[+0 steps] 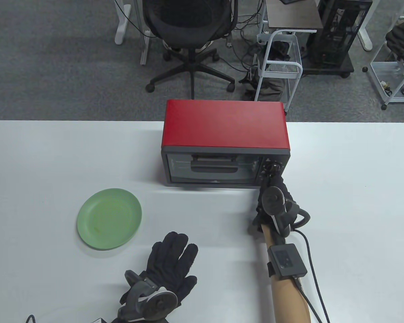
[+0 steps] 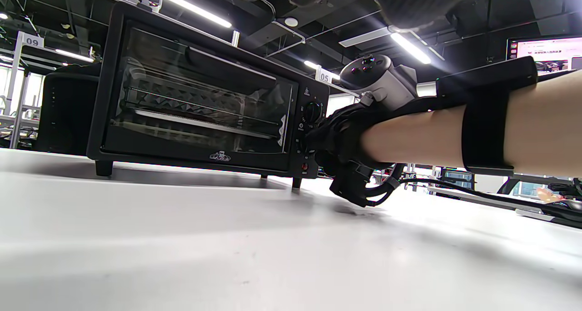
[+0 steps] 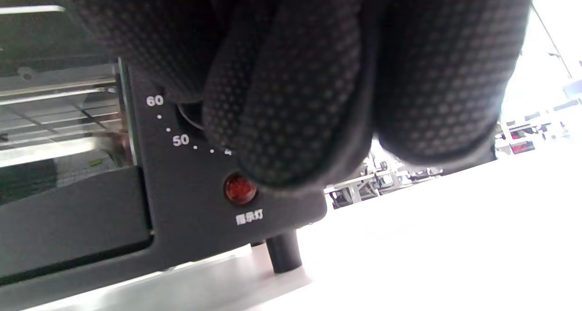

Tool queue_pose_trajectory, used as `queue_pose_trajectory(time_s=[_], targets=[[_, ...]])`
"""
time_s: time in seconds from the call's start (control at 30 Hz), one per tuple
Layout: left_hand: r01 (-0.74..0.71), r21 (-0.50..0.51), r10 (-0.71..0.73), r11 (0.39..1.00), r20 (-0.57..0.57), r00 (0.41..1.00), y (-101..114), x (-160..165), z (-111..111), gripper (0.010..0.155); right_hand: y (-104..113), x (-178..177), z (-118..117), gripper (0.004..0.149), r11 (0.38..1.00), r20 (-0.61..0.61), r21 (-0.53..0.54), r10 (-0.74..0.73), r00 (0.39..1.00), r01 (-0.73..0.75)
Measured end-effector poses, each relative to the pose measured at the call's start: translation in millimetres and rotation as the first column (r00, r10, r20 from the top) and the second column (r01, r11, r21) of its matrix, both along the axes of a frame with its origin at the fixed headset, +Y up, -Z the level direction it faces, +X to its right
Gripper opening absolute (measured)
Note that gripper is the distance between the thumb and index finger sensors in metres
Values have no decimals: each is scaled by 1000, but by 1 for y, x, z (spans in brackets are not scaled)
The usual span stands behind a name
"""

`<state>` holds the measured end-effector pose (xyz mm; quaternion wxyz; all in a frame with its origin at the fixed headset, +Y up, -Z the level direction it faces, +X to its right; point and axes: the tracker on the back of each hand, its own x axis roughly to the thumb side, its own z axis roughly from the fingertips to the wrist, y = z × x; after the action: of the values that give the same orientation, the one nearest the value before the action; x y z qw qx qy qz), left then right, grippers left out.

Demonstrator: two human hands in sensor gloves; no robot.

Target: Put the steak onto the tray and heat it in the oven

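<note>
The red oven (image 1: 225, 129) stands at the middle back of the white table (image 1: 340, 188) with its glass door closed. A dark tray (image 1: 215, 167) shows dimly behind the glass; I cannot make out the steak. My right hand (image 1: 272, 178) reaches to the control panel at the oven's right end, and its fingers (image 3: 291, 97) curl round the lower timer knob, hiding it. Dial marks 60 and 50 and a red indicator lamp (image 3: 240, 188) show beside them. The left wrist view shows that right hand (image 2: 332, 138) at the panel. My left hand (image 1: 175, 259) lies flat on the table, holding nothing.
An empty green plate (image 1: 109, 218) sits front left of the oven, just beyond my left hand. A cable (image 1: 311, 269) trails from my right wrist over the table. Past the table's far edge stand an office chair (image 1: 190, 30) and a white cart (image 1: 279, 67).
</note>
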<state>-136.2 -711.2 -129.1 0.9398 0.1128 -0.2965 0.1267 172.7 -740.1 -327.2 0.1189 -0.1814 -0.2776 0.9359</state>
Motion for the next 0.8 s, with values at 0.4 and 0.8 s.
queue_pose_trajectory(time_s=[0.4,0.8], targets=[[-1,0,1,1000,-3,1000,0,0,0,80,-8,17,-2,12,926,3,-3,-377,926,377],[-3,3,3,1000,-4,1000,0,-1,0,80,-15,28,-3,20,787,12,-12,-617,787,617]])
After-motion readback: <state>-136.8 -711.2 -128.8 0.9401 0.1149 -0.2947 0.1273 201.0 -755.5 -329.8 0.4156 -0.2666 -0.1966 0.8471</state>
